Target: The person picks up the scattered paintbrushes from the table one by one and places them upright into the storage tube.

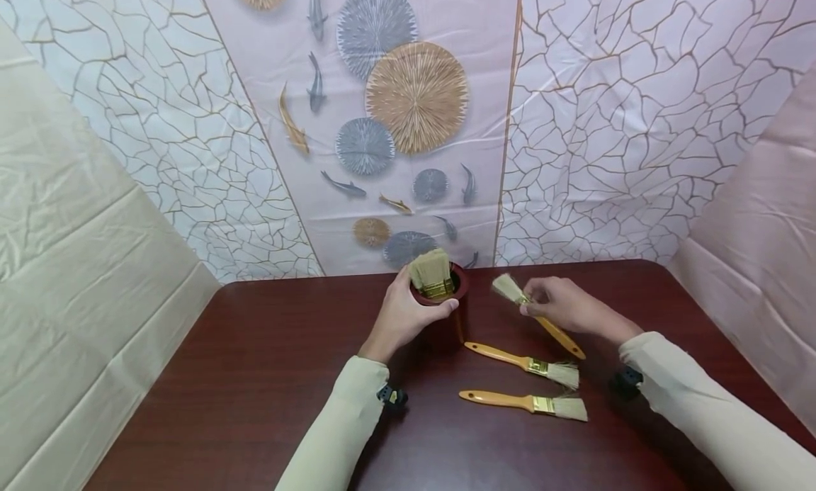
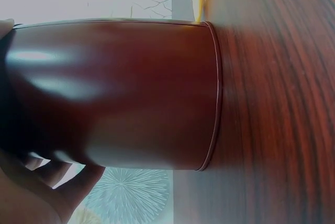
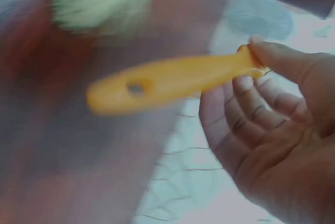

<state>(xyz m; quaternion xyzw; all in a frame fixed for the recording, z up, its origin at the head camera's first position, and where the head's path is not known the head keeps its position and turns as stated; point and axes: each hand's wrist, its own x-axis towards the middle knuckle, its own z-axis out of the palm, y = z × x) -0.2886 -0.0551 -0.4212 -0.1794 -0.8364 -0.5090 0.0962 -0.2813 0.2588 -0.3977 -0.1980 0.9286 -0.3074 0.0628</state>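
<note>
A dark red-brown cylindrical holder [image 1: 451,328] stands upright near the table's back edge, bristles of a wide paintbrush [image 1: 431,271] rising from its mouth. My left hand [image 1: 403,314] grips it around the upper part, thumb in front; the left wrist view shows the holder's smooth side [image 2: 120,93]. Just right of it, my right hand [image 1: 564,305] pinches another paintbrush [image 1: 557,333] between thumb and fingers near the ferrule. Its bristles point up and left, and its yellow handle [image 3: 172,84] slants down to the right.
Two more paintbrushes lie on the table in front of the holder, the farther one [image 1: 500,355] and the nearer one [image 1: 500,399], bristles to the right. Behind the dark wood table [image 1: 268,377] hangs a patterned cloth [image 1: 561,158], with plain cloth [image 1: 76,264] at the sides.
</note>
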